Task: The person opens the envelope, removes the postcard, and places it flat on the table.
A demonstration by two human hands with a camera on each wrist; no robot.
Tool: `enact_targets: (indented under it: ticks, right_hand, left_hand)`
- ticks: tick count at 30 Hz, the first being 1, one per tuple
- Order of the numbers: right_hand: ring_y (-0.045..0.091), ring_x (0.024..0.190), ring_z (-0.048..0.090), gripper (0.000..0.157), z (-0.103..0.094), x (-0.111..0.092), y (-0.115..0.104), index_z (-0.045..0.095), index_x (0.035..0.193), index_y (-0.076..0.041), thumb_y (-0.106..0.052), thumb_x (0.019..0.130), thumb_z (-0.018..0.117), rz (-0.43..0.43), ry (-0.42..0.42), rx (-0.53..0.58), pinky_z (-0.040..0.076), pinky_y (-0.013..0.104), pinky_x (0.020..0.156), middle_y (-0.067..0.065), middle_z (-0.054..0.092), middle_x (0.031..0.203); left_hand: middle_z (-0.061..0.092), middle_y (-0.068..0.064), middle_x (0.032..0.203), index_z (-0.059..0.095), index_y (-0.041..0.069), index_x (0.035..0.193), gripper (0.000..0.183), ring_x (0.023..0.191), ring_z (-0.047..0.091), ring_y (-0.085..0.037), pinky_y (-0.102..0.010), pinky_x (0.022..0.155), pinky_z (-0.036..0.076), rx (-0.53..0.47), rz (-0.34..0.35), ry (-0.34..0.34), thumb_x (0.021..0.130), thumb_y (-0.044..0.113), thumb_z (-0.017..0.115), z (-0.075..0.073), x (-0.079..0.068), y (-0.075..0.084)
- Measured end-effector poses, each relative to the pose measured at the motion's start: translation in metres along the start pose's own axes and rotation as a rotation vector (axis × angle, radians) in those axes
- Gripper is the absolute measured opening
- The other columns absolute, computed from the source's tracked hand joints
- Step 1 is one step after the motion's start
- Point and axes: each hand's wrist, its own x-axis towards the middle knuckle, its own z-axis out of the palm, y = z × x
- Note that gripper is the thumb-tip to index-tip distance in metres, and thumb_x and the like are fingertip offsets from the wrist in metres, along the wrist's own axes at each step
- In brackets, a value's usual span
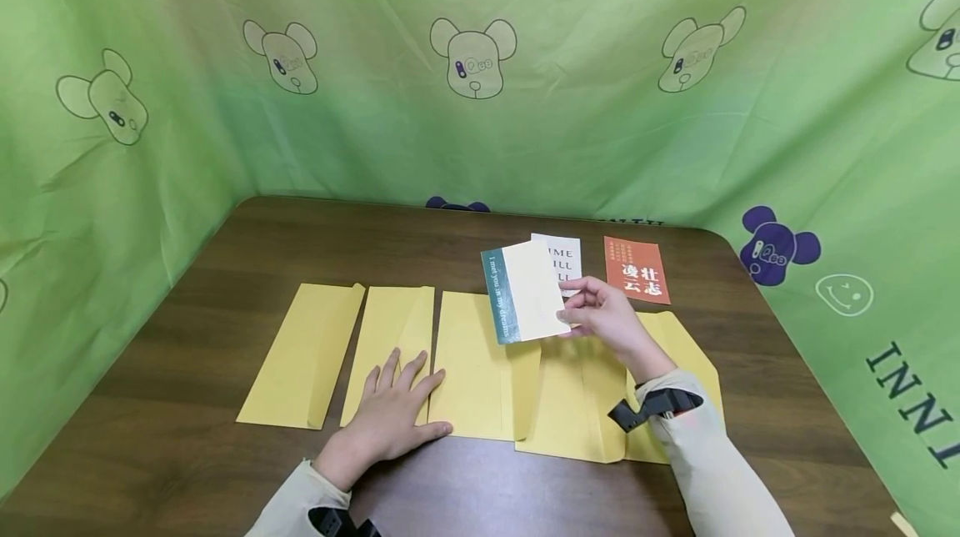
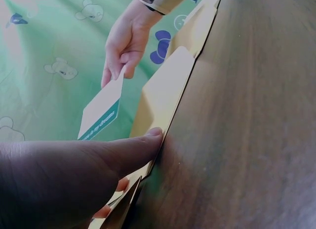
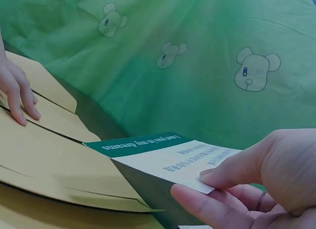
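Note:
A white card with a teal band [image 1: 525, 291] is pinched by its right edge between the thumb and fingers of my right hand [image 1: 603, 316]. It hangs tilted above the middle yellow envelope [image 1: 472, 387]; in the right wrist view the card [image 3: 143, 146] shows lines of print. My left hand [image 1: 393, 412] lies with fingers spread on the second envelope from the left [image 1: 390, 312], its thumb reaching the middle envelope's lower edge. Further right, under my right forearm, lie another envelope [image 1: 573, 395] and a partly hidden one [image 1: 678, 345].
The leftmost envelope [image 1: 292, 362] lies apart on the brown wooden table [image 1: 165, 420]. Behind the held card are a white card with black letters [image 1: 566, 258], partly covered, and a red card [image 1: 637, 268]. A green printed curtain [image 1: 480, 145] encloses the back and sides.

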Motion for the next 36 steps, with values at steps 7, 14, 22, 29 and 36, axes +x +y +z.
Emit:
enact_targets:
  ticks: [7,14,22,29,36]
  right_hand:
    - [0.013,0.075,0.064,0.049,0.007,0.013,-0.004,0.044,0.133,0.014,0.015,0.087,0.061,-0.004,0.039,0.008,0.060,0.042,0.070,0.003,0.056,0.083]
    - [0.013,0.070,0.064,0.049,0.014,0.025,-0.007,0.044,0.133,0.015,0.016,0.087,0.060,-0.015,0.055,0.048,0.060,0.040,0.069,0.004,0.056,0.083]
    - [0.011,0.068,0.062,0.049,0.023,0.043,-0.014,0.045,0.134,0.013,0.016,0.088,0.060,0.010,0.100,0.061,0.060,0.037,0.069,0.004,0.053,0.083]
    - [0.011,0.067,0.060,0.047,0.028,0.057,-0.020,0.045,0.133,0.012,0.017,0.088,0.059,0.007,0.113,0.097,0.060,0.037,0.070,0.004,0.053,0.082]
    - [0.011,0.065,0.061,0.050,0.032,0.067,-0.022,0.042,0.137,0.012,0.017,0.089,0.057,0.013,0.131,0.099,0.060,0.038,0.072,0.005,0.052,0.083]
  left_hand:
    - [0.035,-0.017,0.155,0.053,0.014,0.143,0.068,0.142,0.020,-0.052,-0.070,0.106,0.023,0.000,0.003,0.005,0.089,0.053,0.067,0.000,-0.001,0.000]
    - [0.036,-0.019,0.154,0.054,0.012,0.142,0.067,0.141,0.021,-0.054,-0.071,0.105,0.023,0.003,0.029,0.032,0.089,0.051,0.068,0.003,0.000,-0.003]
    - [0.034,-0.016,0.156,0.053,0.014,0.143,0.068,0.143,0.019,-0.051,-0.069,0.107,0.022,0.008,0.004,0.007,0.089,0.054,0.067,0.000,-0.001,-0.002]
    - [0.035,-0.017,0.155,0.054,0.014,0.142,0.068,0.143,0.020,-0.051,-0.070,0.106,0.022,0.008,0.005,0.011,0.088,0.053,0.068,0.001,0.000,-0.001]
    - [0.036,-0.017,0.154,0.055,0.014,0.141,0.068,0.142,0.021,-0.052,-0.071,0.105,0.023,-0.004,0.013,0.013,0.088,0.054,0.068,0.000,-0.002,0.001]
